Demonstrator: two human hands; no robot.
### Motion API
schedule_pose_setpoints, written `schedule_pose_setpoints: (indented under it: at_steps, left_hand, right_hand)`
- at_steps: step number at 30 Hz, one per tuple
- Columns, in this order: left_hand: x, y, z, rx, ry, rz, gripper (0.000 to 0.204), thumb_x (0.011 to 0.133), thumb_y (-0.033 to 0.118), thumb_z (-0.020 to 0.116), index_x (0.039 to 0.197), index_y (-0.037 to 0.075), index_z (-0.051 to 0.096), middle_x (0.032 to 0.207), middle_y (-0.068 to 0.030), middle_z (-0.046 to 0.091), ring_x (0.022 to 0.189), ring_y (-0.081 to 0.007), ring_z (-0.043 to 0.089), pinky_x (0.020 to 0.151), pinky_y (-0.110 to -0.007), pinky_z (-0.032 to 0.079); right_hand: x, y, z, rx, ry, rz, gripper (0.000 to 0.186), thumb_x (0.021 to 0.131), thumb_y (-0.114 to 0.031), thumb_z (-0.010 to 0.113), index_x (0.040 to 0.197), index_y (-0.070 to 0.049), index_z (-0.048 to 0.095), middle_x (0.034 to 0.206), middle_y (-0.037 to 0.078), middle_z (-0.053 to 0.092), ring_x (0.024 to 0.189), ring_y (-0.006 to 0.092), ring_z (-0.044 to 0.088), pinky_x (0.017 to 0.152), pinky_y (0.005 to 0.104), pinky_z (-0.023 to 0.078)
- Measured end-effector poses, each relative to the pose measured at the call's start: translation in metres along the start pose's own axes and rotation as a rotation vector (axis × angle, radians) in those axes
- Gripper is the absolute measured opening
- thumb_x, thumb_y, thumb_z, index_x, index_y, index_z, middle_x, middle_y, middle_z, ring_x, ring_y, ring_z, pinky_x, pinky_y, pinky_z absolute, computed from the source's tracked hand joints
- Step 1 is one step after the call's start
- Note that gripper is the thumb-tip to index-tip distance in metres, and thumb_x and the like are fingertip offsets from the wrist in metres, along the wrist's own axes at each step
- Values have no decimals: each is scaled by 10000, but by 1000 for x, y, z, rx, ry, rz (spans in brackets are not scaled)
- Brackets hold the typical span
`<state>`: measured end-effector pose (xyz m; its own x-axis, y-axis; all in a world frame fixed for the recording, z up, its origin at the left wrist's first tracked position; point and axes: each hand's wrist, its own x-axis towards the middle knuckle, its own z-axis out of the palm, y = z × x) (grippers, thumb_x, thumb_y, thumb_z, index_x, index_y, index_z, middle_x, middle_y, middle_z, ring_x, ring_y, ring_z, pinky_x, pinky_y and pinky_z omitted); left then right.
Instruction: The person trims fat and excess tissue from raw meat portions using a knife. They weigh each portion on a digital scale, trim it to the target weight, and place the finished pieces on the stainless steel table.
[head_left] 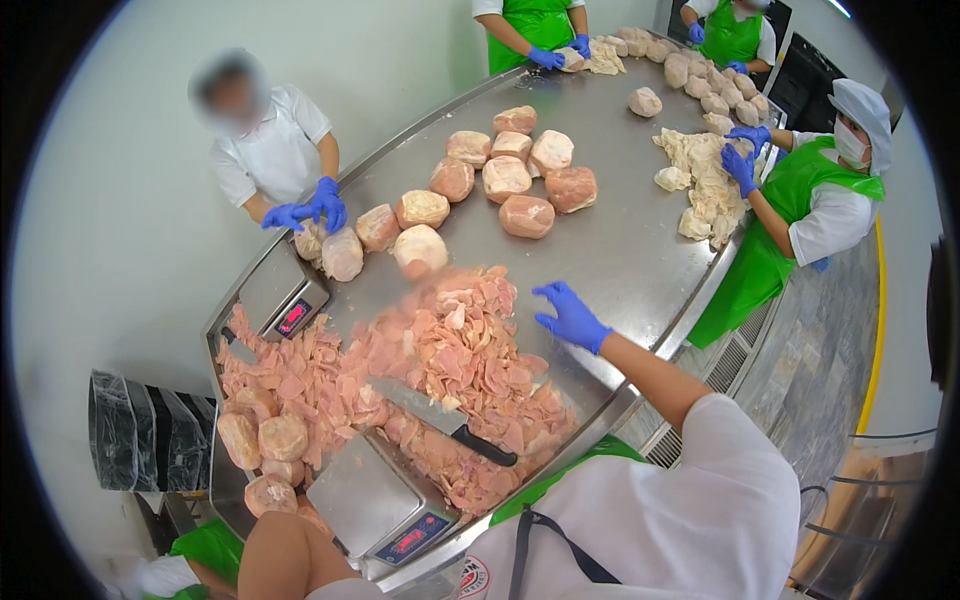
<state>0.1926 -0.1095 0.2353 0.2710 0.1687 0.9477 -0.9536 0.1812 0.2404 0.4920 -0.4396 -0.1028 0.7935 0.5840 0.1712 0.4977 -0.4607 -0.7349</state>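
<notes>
Grip of the blue-gloved right hand (573, 318) is open, empty and loosely spread above the steel worktop (630, 255). Sliced meat (465, 332) lies heaped to its left, presumably gathered within easy reach. Nearer the body, a black-handled knife (440, 418) rests on the slices, handle angled rightward, perhaps to suit that grip. Beyond sit rounded meat lumps (525, 216). The left hand's state I cannot tell.

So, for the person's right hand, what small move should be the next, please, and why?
Perhaps ease the right hand left, to the far part of the pink meat slices: it looks empty and points that way, and they lie nearby. The far part seems safer, as a knife lies across the nearer slices.
</notes>
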Motion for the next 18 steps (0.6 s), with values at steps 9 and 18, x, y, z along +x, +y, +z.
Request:
schedule_pose_setpoints:
  at_steps: [9,18]
  left_hand:
    - [30,-81,-19,196,149,-5,259,817,156,688,1041,63,599,1099,-84,591,1052,-237,562,921,-393,469]
    - [-65,-249,-13,514,358,-939,330,825,55,723,1127,68,590,1087,-47,599,1049,-161,589,927,-304,486]
  right_hand:
    - [209,103,-27,-363,106,88,623,875,-407,683,1382,-85,517,1341,212,539,1245,381,521,1052,469,431]
    - [281,101,-84,124,-821,370,602,898,-523,642,1368,-149,592,1391,180,572,1213,288,593,996,405,474]
